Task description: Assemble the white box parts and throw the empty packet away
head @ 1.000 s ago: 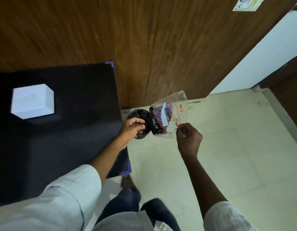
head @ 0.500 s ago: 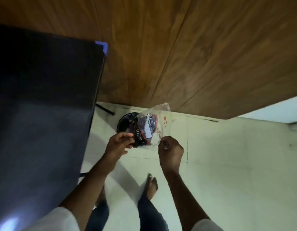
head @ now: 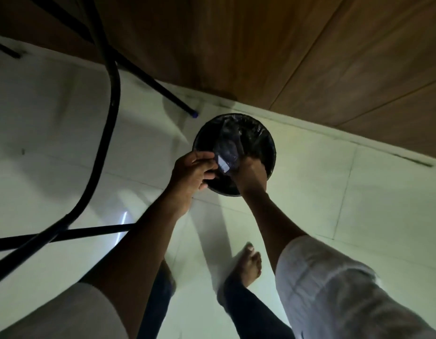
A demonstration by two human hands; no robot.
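The clear plastic packet [head: 228, 148] with a dark printed label hangs inside the mouth of a round black bin [head: 265, 145] lined with a shiny bag. My left hand [head: 193, 171] pinches the packet's left edge at the bin's near rim. My right hand [head: 251, 173] grips its right edge, fingers dipping into the bin. The white box is out of view.
Black metal table legs [head: 109, 118] curve across the left, one foot [head: 193, 115] resting just left of the bin. A wooden wall [head: 285, 57] runs behind the bin. My bare foot [head: 248, 265] stands on the pale tiled floor below the bin.
I have bent down under the table; the view dropped and darkened. Both hands lowered the packet from above the bin into its mouth.
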